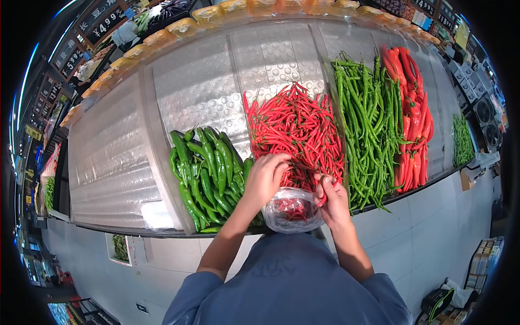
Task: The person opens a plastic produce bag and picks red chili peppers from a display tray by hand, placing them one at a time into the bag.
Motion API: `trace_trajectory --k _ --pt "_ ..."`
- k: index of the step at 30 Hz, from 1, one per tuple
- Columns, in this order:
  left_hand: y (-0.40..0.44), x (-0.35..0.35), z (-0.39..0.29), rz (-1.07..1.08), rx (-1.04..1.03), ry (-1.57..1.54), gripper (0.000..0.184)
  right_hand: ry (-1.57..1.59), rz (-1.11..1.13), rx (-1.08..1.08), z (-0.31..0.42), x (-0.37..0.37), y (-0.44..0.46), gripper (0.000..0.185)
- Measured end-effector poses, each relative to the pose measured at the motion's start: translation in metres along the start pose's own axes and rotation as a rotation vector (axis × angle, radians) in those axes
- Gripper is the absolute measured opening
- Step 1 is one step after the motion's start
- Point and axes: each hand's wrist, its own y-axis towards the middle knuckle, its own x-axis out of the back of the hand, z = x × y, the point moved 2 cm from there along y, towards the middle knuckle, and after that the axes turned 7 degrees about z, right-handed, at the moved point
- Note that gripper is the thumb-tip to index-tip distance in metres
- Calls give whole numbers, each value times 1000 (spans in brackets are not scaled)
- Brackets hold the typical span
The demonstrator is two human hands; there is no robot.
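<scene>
A heap of thin red chillies (295,124) lies on the display stand in front of me. At the heap's near edge is a clear plastic bag (287,223) with some red chillies inside. My right hand (333,201) is closed on a red chilli (322,199) beside the bag's right rim. My left hand (266,181) is over the near left part of the heap, just above the bag, its fingers bent and drawn together. What lies between its fingertips is too small to make out.
Green peppers (208,173) lie left of the heap. Long green chillies (365,130) and large red peppers (414,119) lie to the right, past a clear divider (337,116). Yellow trays (208,14) line the far edge. The stand's dark front edge (146,234) runs before my body.
</scene>
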Motion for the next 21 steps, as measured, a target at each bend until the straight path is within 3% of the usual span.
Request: trace_trajectory --k 2,11,12,21 --pt "30 -5 25 -81 -77 221 20 42 -15 -5 -4 9 -2 31" --pt "63 -43 79 28 -103 700 41 65 -56 -10 -17 22 -27 29" --pt "63 -40 75 -50 -166 677 29 87 -69 -26 -19 27 -29 29" --pt "69 -41 89 28 -233 851 27 73 -110 -70 -22 35 -38 26"
